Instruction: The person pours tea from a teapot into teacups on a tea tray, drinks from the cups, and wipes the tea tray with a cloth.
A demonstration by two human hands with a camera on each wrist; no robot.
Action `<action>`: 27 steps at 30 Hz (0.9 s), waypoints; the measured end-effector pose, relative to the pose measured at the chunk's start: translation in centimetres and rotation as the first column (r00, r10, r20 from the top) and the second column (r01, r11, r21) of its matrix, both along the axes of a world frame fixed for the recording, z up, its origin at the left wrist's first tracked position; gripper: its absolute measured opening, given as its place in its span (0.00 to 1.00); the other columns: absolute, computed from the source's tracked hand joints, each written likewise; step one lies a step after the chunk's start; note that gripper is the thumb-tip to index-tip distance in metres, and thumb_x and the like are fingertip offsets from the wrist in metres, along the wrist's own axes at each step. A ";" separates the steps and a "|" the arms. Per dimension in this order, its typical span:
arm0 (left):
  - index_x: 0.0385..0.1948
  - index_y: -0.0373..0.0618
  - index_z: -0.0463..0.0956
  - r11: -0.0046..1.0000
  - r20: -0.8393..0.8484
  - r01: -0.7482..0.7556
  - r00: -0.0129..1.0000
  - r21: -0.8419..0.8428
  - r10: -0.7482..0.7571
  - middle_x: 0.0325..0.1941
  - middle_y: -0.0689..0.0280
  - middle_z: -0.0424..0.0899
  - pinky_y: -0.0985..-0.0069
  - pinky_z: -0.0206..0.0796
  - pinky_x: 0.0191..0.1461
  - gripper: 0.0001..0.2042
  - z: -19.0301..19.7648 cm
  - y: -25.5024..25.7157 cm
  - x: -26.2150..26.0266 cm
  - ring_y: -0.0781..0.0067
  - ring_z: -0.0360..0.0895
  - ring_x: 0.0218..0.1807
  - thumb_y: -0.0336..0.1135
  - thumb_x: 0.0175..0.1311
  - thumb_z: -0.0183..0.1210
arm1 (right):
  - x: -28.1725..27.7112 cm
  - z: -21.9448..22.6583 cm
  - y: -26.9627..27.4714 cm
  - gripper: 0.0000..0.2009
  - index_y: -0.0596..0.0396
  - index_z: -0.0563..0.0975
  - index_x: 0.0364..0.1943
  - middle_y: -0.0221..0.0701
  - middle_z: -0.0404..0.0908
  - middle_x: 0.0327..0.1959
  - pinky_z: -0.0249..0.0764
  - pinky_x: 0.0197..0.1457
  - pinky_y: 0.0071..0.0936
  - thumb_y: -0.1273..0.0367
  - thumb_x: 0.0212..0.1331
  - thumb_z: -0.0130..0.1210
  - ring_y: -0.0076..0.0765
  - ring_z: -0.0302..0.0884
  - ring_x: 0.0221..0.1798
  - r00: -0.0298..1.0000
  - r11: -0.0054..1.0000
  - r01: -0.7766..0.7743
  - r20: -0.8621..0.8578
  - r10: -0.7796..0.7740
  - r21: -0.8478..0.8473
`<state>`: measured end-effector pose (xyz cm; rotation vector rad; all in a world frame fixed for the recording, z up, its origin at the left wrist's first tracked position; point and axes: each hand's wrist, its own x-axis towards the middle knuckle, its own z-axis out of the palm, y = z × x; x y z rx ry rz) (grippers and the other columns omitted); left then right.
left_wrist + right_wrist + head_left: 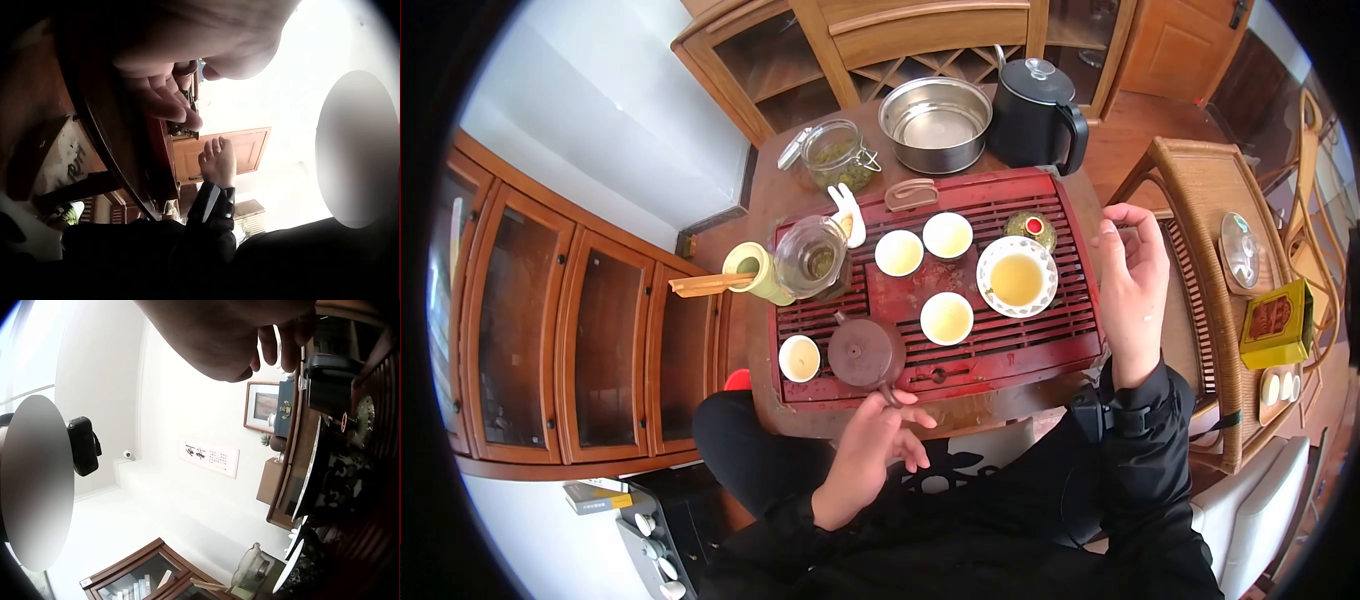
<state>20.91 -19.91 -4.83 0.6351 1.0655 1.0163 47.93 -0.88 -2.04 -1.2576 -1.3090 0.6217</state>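
Note:
At the front edge of the red slatted tea tray [1040, 350], my left hand [865, 455] pinches the handle of a brown clay teapot [866, 352] between thumb and forefinger; its other fingers are loosely bent. The teapot sits on the tray with its spout away from me. My right hand [1135, 280] is raised beside the tray's right edge, fingers relaxed and holding nothing. Closest to it are a patterned white bowl [1017, 278] of yellow tea and a round green thing with a red top [1033, 230]. Three white cups [948, 318] of tea stand mid-tray.
Left of the teapot is another white cup [800, 358]; behind it are a glass pitcher [810, 258] and a bamboo holder [760, 272] with wooden tools. Along the back stand a glass jar of leaves [838, 155], a steel pot [935, 125] and a black kettle [1035, 112].

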 end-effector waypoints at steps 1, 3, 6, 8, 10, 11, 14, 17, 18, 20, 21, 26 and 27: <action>0.59 0.42 0.62 1.000 -0.014 -0.002 1.000 -0.025 0.002 0.55 0.50 0.79 0.75 0.74 0.38 0.15 0.7 0.1 0.0 0.66 0.82 0.34 0.41 0.82 0.41 | 0.0 -0.1 0.0 0.06 0.58 0.77 0.46 0.20 0.70 0.27 0.62 0.31 0.17 0.71 0.70 0.56 0.14 0.62 0.28 1.000 1.000 0.001 -0.001 -0.001 0.001; 0.54 0.43 0.64 0.999 -0.029 -0.003 1.000 -0.051 0.001 0.55 0.51 0.79 0.74 0.74 0.38 0.13 1.4 0.1 -0.1 0.66 0.82 0.34 0.42 0.82 0.40 | 0.0 -0.1 0.1 0.07 0.57 0.77 0.47 0.20 0.70 0.27 0.62 0.31 0.17 0.71 0.70 0.56 0.14 0.63 0.28 1.000 0.999 0.008 0.024 -0.009 0.031; 0.49 0.44 0.64 0.993 0.000 -0.094 0.996 -0.077 0.094 0.53 0.52 0.79 0.74 0.73 0.36 0.14 1.6 0.0 -0.2 0.65 0.82 0.33 0.46 0.84 0.36 | -0.4 0.5 -0.3 0.07 0.57 0.77 0.47 0.21 0.71 0.28 0.63 0.31 0.18 0.71 0.70 0.56 0.15 0.63 0.28 1.000 1.000 -0.003 -0.017 0.002 -0.022; 0.45 0.45 0.63 0.983 0.045 -0.157 0.986 -0.089 0.162 0.50 0.53 0.80 0.74 0.73 0.33 0.16 1.3 -0.3 -0.5 0.66 0.80 0.30 0.47 0.84 0.34 | -0.5 0.9 -0.5 0.07 0.58 0.77 0.47 0.21 0.72 0.28 0.64 0.32 0.18 0.71 0.70 0.56 0.15 0.64 0.29 1.000 0.999 -0.005 -0.028 0.003 -0.044; 0.45 0.46 0.63 0.986 0.006 -0.150 0.988 -0.073 0.151 0.48 0.53 0.80 0.74 0.71 0.31 0.16 1.1 -0.3 -1.1 0.67 0.79 0.28 0.48 0.84 0.34 | -0.5 1.0 -0.5 0.07 0.58 0.76 0.47 0.22 0.72 0.29 0.65 0.32 0.18 0.71 0.70 0.56 0.15 0.64 0.29 0.999 0.998 -0.008 -0.038 0.006 -0.064; 0.44 0.46 0.63 0.988 -0.034 -0.143 0.989 -0.057 0.142 0.47 0.54 0.80 0.74 0.70 0.29 0.17 0.9 -0.4 -1.4 0.68 0.77 0.26 0.49 0.84 0.34 | -0.5 0.7 -0.4 0.07 0.58 0.76 0.47 0.22 0.73 0.30 0.65 0.33 0.18 0.72 0.70 0.56 0.15 0.65 0.29 1.000 0.999 -0.003 -0.031 0.002 -0.035; 0.43 0.46 0.63 0.990 -0.076 -0.141 0.987 -0.008 0.140 0.43 0.56 0.80 0.76 0.65 0.26 0.17 0.4 -0.4 -2.0 0.71 0.74 0.24 0.50 0.84 0.34 | -0.5 0.7 -0.3 0.07 0.58 0.76 0.47 0.23 0.73 0.31 0.66 0.34 0.18 0.72 0.70 0.56 0.15 0.65 0.29 0.999 1.000 -0.012 -0.042 0.012 -0.006; 0.42 0.50 0.64 0.993 -0.135 -0.114 0.984 -0.005 0.113 0.37 0.56 0.78 0.78 0.61 0.24 0.16 0.6 -0.3 -2.3 0.72 0.71 0.23 0.49 0.84 0.33 | -0.4 0.7 -0.4 0.06 0.58 0.76 0.47 0.24 0.74 0.33 0.67 0.34 0.18 0.72 0.70 0.56 0.15 0.66 0.29 0.999 1.000 -0.023 -0.035 0.023 -0.008; 0.42 0.50 0.64 0.994 -0.137 -0.111 0.984 -0.002 0.110 0.37 0.56 0.78 0.78 0.61 0.24 0.16 0.8 -0.3 -2.3 0.72 0.71 0.23 0.49 0.84 0.33 | -0.3 0.8 -0.4 0.06 0.58 0.76 0.46 0.24 0.74 0.34 0.67 0.34 0.18 0.73 0.70 0.56 0.15 0.66 0.29 1.000 1.000 -0.024 -0.011 0.024 -0.012; 0.41 0.45 0.65 0.995 -0.167 -0.097 0.981 -0.003 0.095 0.33 0.61 0.78 0.79 0.59 0.27 0.18 1.3 -0.3 -2.1 0.76 0.69 0.23 0.49 0.83 0.33 | -0.3 0.9 -0.4 0.06 0.58 0.76 0.46 0.24 0.74 0.35 0.67 0.34 0.18 0.73 0.70 0.56 0.15 0.66 0.29 1.000 1.000 -0.025 -0.014 0.025 -0.015; 0.41 0.45 0.65 0.995 -0.170 -0.095 0.981 -0.001 0.093 0.33 0.61 0.78 0.79 0.59 0.27 0.18 1.4 -0.4 -2.1 0.76 0.69 0.23 0.49 0.83 0.33 | -0.4 1.0 -0.5 0.06 0.58 0.76 0.46 0.24 0.73 0.35 0.67 0.34 0.18 0.73 0.70 0.56 0.15 0.66 0.29 1.000 0.999 -0.027 -0.015 0.027 -0.020; 0.41 0.43 0.65 0.996 -0.327 -0.084 0.941 0.029 0.089 0.28 0.63 0.76 0.81 0.58 0.27 0.20 4.3 0.3 -1.0 0.81 0.66 0.22 0.49 0.84 0.32 | -0.4 1.5 -0.8 0.06 0.58 0.76 0.46 0.26 0.74 0.37 0.68 0.36 0.19 0.73 0.69 0.56 0.17 0.67 0.30 0.999 0.999 -0.024 -0.032 0.023 -0.035; 0.41 0.43 0.65 0.997 -0.330 -0.077 0.940 0.032 0.083 0.28 0.63 0.76 0.81 0.58 0.27 0.20 4.8 0.6 -1.0 0.81 0.66 0.22 0.49 0.84 0.32 | -0.3 1.4 -0.7 0.06 0.58 0.76 0.46 0.27 0.74 0.38 0.69 0.36 0.20 0.73 0.69 0.56 0.17 0.67 0.31 1.000 1.000 -0.021 -0.023 0.021 -0.021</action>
